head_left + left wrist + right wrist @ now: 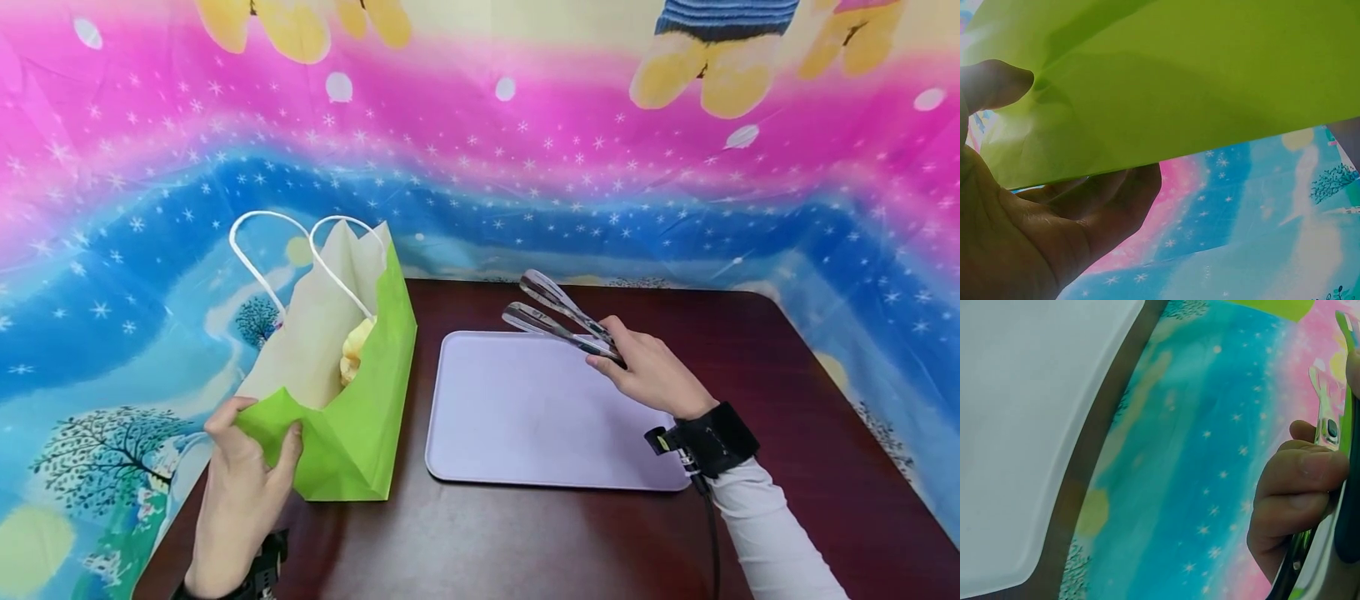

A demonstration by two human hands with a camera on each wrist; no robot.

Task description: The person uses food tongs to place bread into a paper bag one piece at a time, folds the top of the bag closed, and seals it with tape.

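Observation:
On the left of the table stands a green paper bag (390, 358) with white cord handles, its mouth open and a pale yellow item (354, 350), perhaps bread, partly visible inside. My left hand (243, 483) pinches the bag's near corner between thumb and fingers; the left wrist view shows the thumb on one side of the green paper (1166, 106) and fingers beneath it. My right hand (652, 367) holds metal tongs (562, 321), whose two arms are spread apart and point to the far left. The tongs are above the far part of a pale lavender tray (525, 417), gripping nothing.
The tray lies flat on a dark brown table (465, 542), right of the bag. A colourful printed cloth (480, 183) hangs behind the table and along both sides. From the right wrist strap (716, 439) a black cable (711, 533) runs down over the table.

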